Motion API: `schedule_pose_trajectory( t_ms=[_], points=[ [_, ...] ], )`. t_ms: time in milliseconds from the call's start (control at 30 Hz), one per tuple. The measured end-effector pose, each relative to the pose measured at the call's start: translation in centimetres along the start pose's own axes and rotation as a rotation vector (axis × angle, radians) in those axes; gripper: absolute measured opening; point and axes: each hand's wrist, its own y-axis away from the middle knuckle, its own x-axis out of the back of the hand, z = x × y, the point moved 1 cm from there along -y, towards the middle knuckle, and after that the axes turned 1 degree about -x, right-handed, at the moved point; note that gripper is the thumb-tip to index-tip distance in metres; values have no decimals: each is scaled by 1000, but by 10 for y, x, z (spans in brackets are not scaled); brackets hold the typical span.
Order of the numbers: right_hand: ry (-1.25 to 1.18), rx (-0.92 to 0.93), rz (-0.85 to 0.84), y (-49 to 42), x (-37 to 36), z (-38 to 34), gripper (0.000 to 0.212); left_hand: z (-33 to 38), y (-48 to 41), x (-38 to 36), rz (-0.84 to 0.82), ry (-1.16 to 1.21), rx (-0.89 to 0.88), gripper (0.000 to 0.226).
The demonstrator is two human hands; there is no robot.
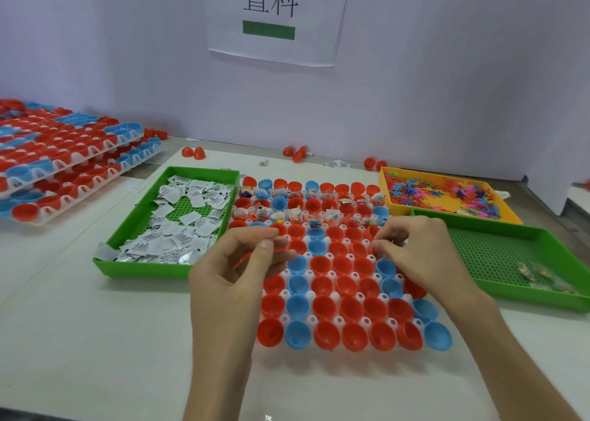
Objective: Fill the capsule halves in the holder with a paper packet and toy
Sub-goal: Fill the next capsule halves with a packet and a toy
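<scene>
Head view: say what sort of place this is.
Probably a toy-packing station in a workshop: a holder of capsule halves, a green tray of paper packets, a yellow tray of small toys.

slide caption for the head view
Left hand and right hand over the holder of capsule halves, between packet tray and toy tray
</scene>
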Motion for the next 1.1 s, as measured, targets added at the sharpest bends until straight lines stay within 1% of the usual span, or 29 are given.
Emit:
schedule_pose_trajectory(
  t_ms=[100, 233, 400, 600, 800, 967, 1100],
  points=[
    [-27, 35, -12, 0, 4, -1, 14, 1, 0, 1, -1, -3, -7, 24],
    [-28, 26, -40, 1, 7, 0, 20, 1, -2, 4, 15, -7, -11, 24],
    [-3, -10, 19, 0, 6, -1, 21, -1, -2, 4, 15, -19, -15, 25],
    [-2, -27, 34, 2, 4, -1, 26, -1, 0, 1, 8, -47, -25, 30],
    [0, -6, 37, 3, 2, -2, 23, -2, 0, 4, 25, -49, -23, 30],
    [-65, -45, 26, 1, 3, -1, 21, -5, -5, 12, 47, -95, -10, 30],
    [-168, -49, 50, 1, 9, 2, 14, -3, -12, 26, 82, -106, -9, 32]
  ],
)
